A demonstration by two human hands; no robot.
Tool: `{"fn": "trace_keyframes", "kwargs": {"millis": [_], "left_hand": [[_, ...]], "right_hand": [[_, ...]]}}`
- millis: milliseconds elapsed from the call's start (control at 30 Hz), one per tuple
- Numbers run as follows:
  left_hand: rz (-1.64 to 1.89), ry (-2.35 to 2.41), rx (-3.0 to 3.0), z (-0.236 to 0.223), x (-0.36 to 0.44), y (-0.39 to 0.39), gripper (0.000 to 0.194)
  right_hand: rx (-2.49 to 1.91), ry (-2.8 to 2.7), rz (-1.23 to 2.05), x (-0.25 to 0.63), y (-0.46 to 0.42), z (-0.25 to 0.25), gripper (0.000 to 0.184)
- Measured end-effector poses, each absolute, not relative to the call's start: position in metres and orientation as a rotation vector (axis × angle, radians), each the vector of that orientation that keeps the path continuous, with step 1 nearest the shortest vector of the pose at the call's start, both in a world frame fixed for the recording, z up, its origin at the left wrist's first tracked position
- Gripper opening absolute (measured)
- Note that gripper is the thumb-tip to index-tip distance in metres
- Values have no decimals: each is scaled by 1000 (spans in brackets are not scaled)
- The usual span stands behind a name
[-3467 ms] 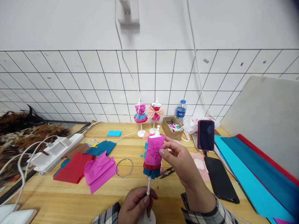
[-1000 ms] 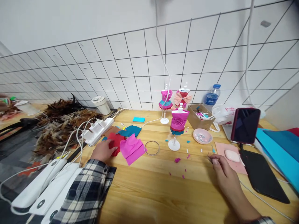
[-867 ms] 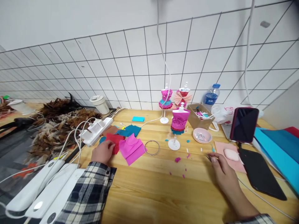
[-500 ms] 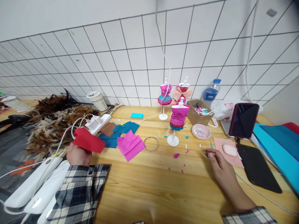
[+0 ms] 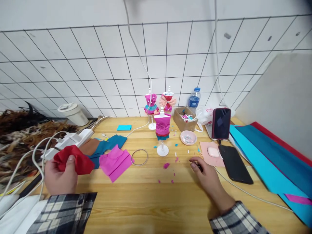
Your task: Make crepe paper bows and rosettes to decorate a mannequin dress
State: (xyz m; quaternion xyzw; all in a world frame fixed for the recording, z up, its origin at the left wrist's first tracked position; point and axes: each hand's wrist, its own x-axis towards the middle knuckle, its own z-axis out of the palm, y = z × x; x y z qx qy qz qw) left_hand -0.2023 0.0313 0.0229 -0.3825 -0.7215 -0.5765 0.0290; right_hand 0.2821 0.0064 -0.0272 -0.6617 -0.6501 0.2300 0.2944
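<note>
My left hand [image 5: 60, 177] is closed on a crumpled piece of red crepe paper [image 5: 77, 160], with the thumb on top. Beside it lie teal paper pieces [image 5: 113, 143], a brown piece [image 5: 90, 147] and a magenta folded sheet [image 5: 115, 162]. My right hand [image 5: 206, 175] rests low over the table, fingers curled around a small dark object that is mostly hidden. Between the hands, a miniature dress form [image 5: 162, 126] stands upright in a magenta bodice with a gathered bow and a red and teal skirt. A metal ring [image 5: 139, 157] lies left of its base.
Two more dressed forms stand behind, one with a peach bow [image 5: 167, 101]. Nearby are a cardboard box [image 5: 181, 125], a pink bowl [image 5: 188, 138], a water bottle [image 5: 194, 99], a propped phone [image 5: 221, 124] and a black phone [image 5: 236, 164]. Power strips [image 5: 75, 139] and cables crowd the left.
The view has turned right, so things on the table appear further left. The red paper is more bunched in my left hand. My right hand's fingers are curled further in.
</note>
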Motion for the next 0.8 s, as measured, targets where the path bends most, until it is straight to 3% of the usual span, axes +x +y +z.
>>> {"fn": "trace_keyframes", "kwargs": {"millis": [67, 133, 200, 367, 433, 600, 700, 800], "left_hand": [[-1399, -2156, -1190, 27, -191, 29, 32], [-870, -2133, -1562, 30, -179, 32, 25], [-520, -2105, -1717, 30, -170, 40, 32], [-301, -2317, -1905, 18, -181, 56, 32], [-539, -2413, -1731, 18, -191, 54, 33], [-1697, -2140, -992, 52, -177, 34, 38], [-2442, -2068, -1243, 77, -131, 21, 29], [-2675, -2685, -1646, 79, -70, 13, 31]], "right_hand": [[-1757, -1732, 632, 282, 7, -28, 40], [-1767, -1743, 656, 282, 7, -28, 41], [-1775, -1760, 675, 283, 8, -29, 41], [-1746, -1740, 680, 286, 9, -28, 40], [-1742, -1713, 685, 288, 10, -28, 41], [-1756, -1692, 718, 287, 13, -25, 40], [-1727, -1645, 825, 275, 11, -18, 38], [-1480, -1551, 1154, 249, 3, -7, 48]]}}
